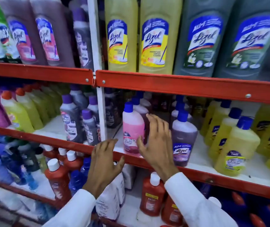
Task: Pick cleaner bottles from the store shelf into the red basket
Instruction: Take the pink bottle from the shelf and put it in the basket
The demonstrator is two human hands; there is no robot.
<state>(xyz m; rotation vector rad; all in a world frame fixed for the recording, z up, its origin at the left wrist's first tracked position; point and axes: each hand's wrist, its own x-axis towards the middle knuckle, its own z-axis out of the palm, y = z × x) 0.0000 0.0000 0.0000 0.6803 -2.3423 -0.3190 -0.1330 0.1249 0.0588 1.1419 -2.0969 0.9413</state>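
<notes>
A pink cleaner bottle with a blue cap stands at the front of the middle shelf. My right hand is spread open just right of it, thumb near the label, holding nothing. My left hand hovers open at the shelf's red front rail, below and left of the pink bottle. A purple bottle with a blue cap stands right of my right hand. The red basket is out of view.
Yellow bottles fill the middle shelf's right side, grey-purple ones the left bay. Large yellow and grey jugs stand on the top shelf. Red-brown bottles with white caps sit on the lower shelf under my arms.
</notes>
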